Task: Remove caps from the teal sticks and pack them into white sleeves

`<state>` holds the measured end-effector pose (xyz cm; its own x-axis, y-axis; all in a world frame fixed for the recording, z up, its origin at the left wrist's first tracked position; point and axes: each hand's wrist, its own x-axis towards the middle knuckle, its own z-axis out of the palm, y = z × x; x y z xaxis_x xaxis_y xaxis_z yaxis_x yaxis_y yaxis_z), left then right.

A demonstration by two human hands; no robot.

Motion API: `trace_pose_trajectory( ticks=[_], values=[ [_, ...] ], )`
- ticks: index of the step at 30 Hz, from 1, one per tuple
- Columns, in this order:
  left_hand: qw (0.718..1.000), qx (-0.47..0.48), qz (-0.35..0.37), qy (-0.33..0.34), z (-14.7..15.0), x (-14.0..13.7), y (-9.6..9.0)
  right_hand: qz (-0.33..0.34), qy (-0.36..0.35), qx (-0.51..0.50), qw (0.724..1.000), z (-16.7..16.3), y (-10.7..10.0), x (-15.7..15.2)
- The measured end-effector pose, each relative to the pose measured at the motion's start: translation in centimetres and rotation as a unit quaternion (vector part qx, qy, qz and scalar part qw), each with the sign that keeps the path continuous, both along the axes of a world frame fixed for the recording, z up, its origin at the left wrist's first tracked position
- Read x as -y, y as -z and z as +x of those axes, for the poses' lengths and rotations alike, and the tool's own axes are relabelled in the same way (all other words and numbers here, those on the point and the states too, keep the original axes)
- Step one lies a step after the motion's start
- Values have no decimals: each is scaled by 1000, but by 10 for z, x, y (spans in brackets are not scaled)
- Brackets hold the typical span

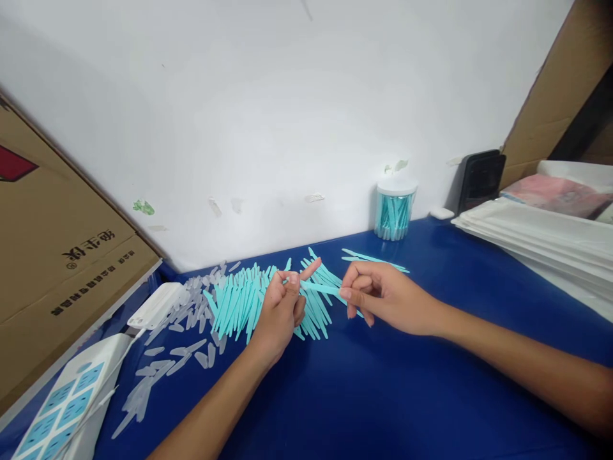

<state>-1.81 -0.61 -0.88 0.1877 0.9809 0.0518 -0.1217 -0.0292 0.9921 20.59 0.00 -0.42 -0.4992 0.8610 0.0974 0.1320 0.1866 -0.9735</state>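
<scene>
A teal eyebrow razor (322, 289) is stretched level between my two hands above the blue table. My left hand (279, 313) pinches its left end between thumb and fingers, with the index finger pointing out; that end is mostly hidden. The handle's right end sits in the fingertips of my right hand (387, 299). Under and beside my left hand lies a wide pile of similar teal razors (239, 300). Translucent blade caps (191, 306) are scattered to the left of that pile. Beyond my right hand, a few loose razors (376, 259) rest on the table.
Against the wall stands a clear lidded jar (395, 211) packed with teal razors. A power strip (71, 402), a white charger-like block (156, 305) and a cardboard box (62, 255) are on the left. White flat packages (541, 239) are stacked on the right, near a black object (481, 179).
</scene>
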Motion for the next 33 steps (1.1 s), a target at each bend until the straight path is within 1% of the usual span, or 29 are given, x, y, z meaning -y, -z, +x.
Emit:
trace_pose_trajectory(
  ticks=[2,4,6,8,10,12,14,16,18,19,21,24,28,31,33],
  values=[
    [1000,1,-4,0,1,1,0,-1,-7,4,1000,-1,1,1],
    [1000,0,-13,0,1,1,0,13,-1,14,1000,2,0,-2],
    [999,-2,-31,-14,0,2,-2,39,34,33,998,11,-4,-11],
    [998,-3,-50,-39,-2,2,-4,73,97,74,990,25,-8,-24],
    [996,12,-66,-53,-6,1,-8,116,162,151,968,39,-8,-37],
    [994,50,-86,-50,-10,0,-12,150,204,246,936,51,-5,-47],
    [989,101,-106,-36,-13,-2,-14,174,213,341,899,57,1,-53],
    [984,135,-115,-19,-15,-4,-13,206,205,413,863,57,8,-54],
    [984,140,-112,5,-15,-5,-10,249,205,443,837,51,13,-50],
    [985,134,-108,18,-15,-4,-9,267,206,441,832,46,15,-47],
    [986,118,-102,51,-13,-3,-7,283,203,425,836,34,19,-40],
    [984,105,-96,109,-8,1,-6,274,170,402,857,17,25,-31],
    [979,84,-74,172,-4,5,-4,273,146,400,862,5,32,-28],
    [979,58,-36,191,-4,5,-2,247,146,413,864,6,30,-28],
    [982,42,-21,181,-4,4,0,225,140,421,867,11,27,-29]
  ],
)
